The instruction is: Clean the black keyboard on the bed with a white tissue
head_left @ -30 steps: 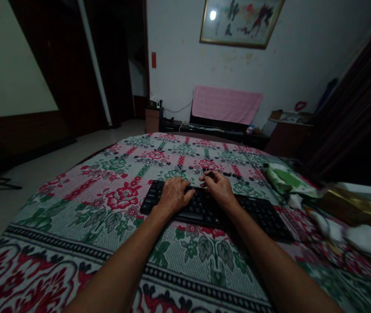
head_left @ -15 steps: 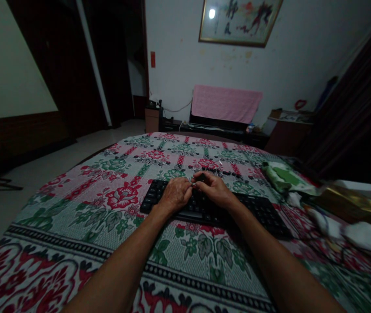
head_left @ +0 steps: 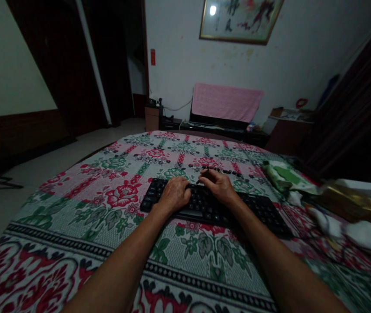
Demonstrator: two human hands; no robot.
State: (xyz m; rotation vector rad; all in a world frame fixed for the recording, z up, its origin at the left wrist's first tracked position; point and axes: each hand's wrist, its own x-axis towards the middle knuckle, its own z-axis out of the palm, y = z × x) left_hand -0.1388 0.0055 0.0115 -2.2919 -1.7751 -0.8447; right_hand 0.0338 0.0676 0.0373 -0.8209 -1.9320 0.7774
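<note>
A black computer keyboard (head_left: 263,213) lies on the flowered cloth in front of me, slightly turned. My left hand (head_left: 175,193) rests on its left part, thumb apart from the bent fingers, with nothing visible in the grasp. Over the middle of the keyboard, near its far edge, my right hand (head_left: 218,186) is closed in a pinch. A small dark thing shows at those fingertips, too dim to name. Just beyond the right hand, several small black pieces (head_left: 234,174), which look like keycaps, lie in a row on the cloth.
The patterned tablecloth (head_left: 107,226) covers a wide table. To the right lie a green-and-white packet (head_left: 285,176), crumpled white tissue (head_left: 368,237), a gold box (head_left: 351,200) and dark cables. A pink towel (head_left: 226,102) hangs over a dark screen by the far wall.
My hands were together at the fingertips and are now apart. The right hand has shifted slightly right and away from me; the left thumb and fingers have parted.
</note>
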